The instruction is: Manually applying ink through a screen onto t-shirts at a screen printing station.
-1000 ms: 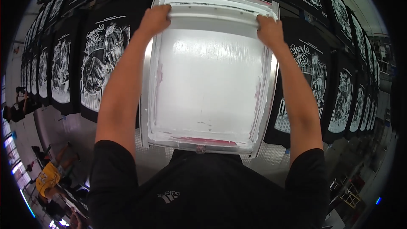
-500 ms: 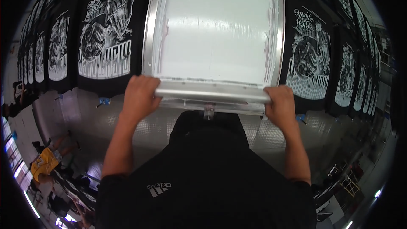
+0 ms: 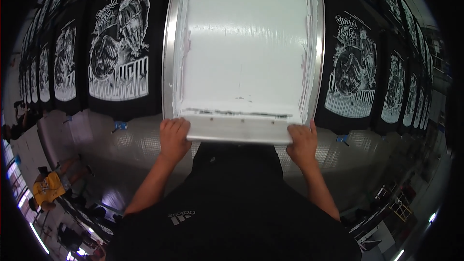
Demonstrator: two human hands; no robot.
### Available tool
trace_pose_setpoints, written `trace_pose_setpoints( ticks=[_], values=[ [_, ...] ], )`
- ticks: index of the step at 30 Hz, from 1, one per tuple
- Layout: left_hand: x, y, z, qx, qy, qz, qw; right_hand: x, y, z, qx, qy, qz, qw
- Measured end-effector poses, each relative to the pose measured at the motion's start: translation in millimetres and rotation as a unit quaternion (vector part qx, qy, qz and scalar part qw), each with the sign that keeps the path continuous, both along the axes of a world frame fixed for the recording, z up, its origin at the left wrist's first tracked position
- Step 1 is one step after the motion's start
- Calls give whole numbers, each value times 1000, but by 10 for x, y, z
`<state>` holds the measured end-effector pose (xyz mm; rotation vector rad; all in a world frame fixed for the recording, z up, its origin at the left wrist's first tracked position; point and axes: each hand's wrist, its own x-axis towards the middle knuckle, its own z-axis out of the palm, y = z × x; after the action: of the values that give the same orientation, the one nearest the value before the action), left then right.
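Metal bar (image 3: 240, 134), now nr end of screen (image 3: 244, 58), L fingers (image 3: 175, 126) + R fingers (image 3: 299, 132) curled round it

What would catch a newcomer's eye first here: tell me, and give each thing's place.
Probably the bright white panel in its metal frame, at the upper middle. Just below, the left hand and right hand grip the two ends of a metal bar. Black garments with white prints line both sides of the frame.
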<state>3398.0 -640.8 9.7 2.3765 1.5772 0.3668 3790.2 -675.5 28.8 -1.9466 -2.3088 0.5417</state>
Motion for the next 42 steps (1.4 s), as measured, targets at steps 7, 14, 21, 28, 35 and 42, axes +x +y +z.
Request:
trace_pose_setpoints(
  ticks=[7,14,21,28,35,42],
  values=[
    [286,2179,-289,84,-45,-10,995,309,2069,-409,103,-40,15,994],
    [486,4238,-252,34,81,39,995,523,4158,-322,87,-165,12,982],
    [580,4660,143,8,90,22,996,748,4666,-37,24,-121,30,992],
    [104,1384,550,-173,45,-1,984,337,1393,519,-116,-24,34,992],
    [80,222,183,-91,-30,-8,995,169,419,159,-97,2,32,995],
    [65,-121,-74,19,-18,-4,1000,115,-50,-73,-5,-4,34,999]
  ],
)
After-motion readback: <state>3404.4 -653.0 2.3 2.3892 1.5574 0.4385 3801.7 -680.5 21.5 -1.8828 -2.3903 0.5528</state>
